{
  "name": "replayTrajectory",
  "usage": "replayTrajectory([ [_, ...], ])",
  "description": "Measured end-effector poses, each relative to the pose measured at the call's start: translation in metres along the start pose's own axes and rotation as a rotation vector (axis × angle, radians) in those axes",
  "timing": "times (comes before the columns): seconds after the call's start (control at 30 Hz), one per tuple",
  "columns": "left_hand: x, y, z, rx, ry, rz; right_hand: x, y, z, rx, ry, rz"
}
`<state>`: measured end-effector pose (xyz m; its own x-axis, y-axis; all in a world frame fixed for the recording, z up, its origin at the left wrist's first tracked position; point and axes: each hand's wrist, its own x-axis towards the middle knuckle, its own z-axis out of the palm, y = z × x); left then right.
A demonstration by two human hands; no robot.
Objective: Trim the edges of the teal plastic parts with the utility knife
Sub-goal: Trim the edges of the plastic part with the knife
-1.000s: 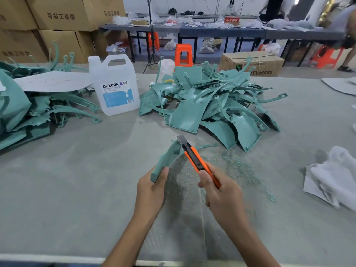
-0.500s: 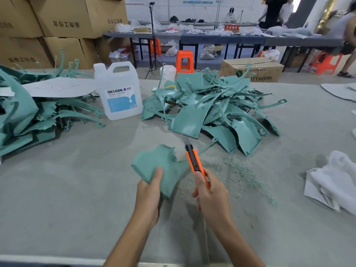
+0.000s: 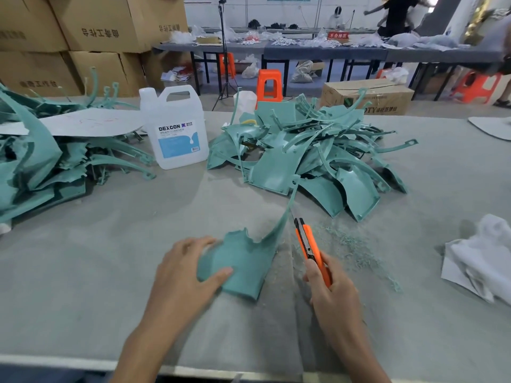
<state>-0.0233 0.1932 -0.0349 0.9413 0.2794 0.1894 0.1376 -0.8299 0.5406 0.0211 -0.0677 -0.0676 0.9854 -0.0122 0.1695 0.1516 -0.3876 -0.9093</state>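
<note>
at the centre of the grey felt-covered worktable (image 3: 83, 272), your left hand (image 3: 188, 269) clasps a curved teal plastic part (image 3: 246, 261) with a ragged edge, thumb on top. your right hand (image 3: 334, 294) grasps an orange-handled utility knife (image 3: 309, 244), its blade pointing to 12 o'clock beside the part's thin tail. that springy tail could flex under the cut and send the blade skidding toward 9 o'clock, into your holding hand. a heap of teal plastic parts (image 3: 304, 158) lies at 1 o'clock.

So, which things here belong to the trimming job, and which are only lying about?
Belong to the job: teal part held by the left hand; utility knife held by the right hand; centre pile of parts; left pile of parts; shavings.
Just lying about: DEXCON jug; white cloth; cardboard box.
</note>
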Motion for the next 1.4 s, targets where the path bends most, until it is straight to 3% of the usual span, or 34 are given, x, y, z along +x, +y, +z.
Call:
replayTrajectory([
  [0.07,-0.001,0.004,0.022,0.152,-0.131,0.017,-0.001,0.003,0.0,-0.02,-0.009,0.017],
  [0.13,-0.006,0.011,0.043,0.2,-0.157,0.025,-0.001,0.003,-0.002,-0.046,0.006,0.027],
  [0.57,-0.022,0.044,0.079,0.087,-0.001,0.103,-0.007,-0.007,0.009,-0.309,0.081,-0.193],
  [1.03,-0.023,0.042,0.082,0.049,-0.016,0.093,-0.005,0.002,0.009,-0.331,0.169,-0.101],
  [1.23,-0.023,0.043,0.083,0.046,0.011,0.094,-0.005,0.0,0.008,-0.342,0.07,-0.159],
  [1.4,-0.023,0.041,0.083,0.044,-0.004,0.082,-0.006,0.001,0.009,-0.351,0.116,-0.14],
])
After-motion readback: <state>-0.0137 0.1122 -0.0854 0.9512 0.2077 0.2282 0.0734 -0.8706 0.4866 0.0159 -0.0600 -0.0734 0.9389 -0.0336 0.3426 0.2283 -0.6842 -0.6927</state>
